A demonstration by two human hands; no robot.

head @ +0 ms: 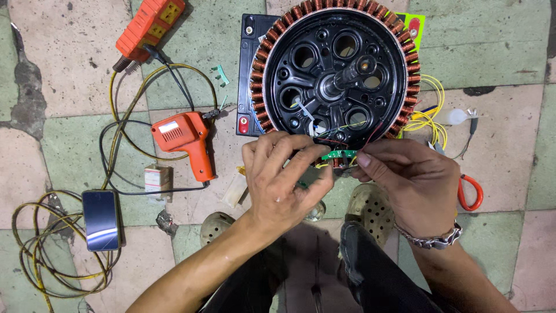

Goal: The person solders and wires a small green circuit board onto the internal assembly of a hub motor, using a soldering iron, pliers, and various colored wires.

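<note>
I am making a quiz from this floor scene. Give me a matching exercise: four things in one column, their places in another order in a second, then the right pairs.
Things:
1. soldering gun
2. phone
3. scissors
4. small green circuit board

Places:
A. between the fingertips of both hands, at the stator's lower edge
B. on the floor at far left, among coiled yellow cable
C. right of the right hand, red handles showing
D. left of the stator, orange, lying on the tiles

Pairs: 1-D, 2-B, 3-C, 4-A
</note>
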